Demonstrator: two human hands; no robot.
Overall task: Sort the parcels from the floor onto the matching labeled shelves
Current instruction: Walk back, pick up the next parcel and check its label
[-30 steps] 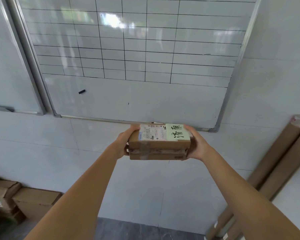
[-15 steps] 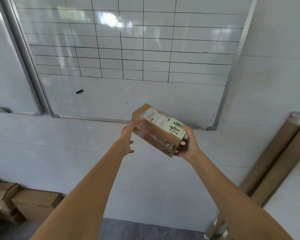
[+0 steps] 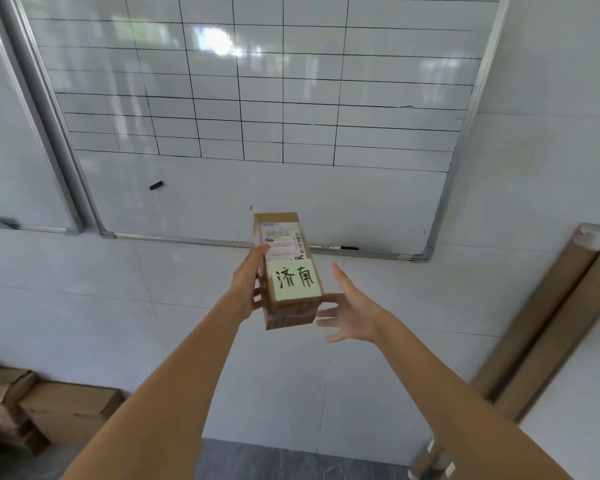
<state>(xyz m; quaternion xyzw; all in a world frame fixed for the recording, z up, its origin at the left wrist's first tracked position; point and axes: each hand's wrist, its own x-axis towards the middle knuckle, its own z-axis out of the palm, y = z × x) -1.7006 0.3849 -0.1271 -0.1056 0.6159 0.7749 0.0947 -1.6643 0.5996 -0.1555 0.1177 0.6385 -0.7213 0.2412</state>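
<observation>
I hold a small brown cardboard parcel (image 3: 286, 271) at chest height in front of a white wall. It points lengthwise away from me. A printed shipping label covers its far half and a pale green note with two handwritten Chinese characters covers its near half. My left hand (image 3: 248, 285) grips its left side. My right hand (image 3: 350, 311) is to the right with fingers spread, its fingertips at the parcel's lower right corner. No shelf is in view.
A gridded whiteboard (image 3: 257, 98) hangs on the wall ahead, with a second board (image 3: 11, 133) to its left. Brown cardboard boxes (image 3: 49, 410) sit on the floor at the lower left. Two long cardboard tubes (image 3: 551, 323) lean against the wall at the right.
The parcel has turned from crosswise to lengthwise, away from me. My right hand has let go of its right end and opened; my left hand now grips the side.
</observation>
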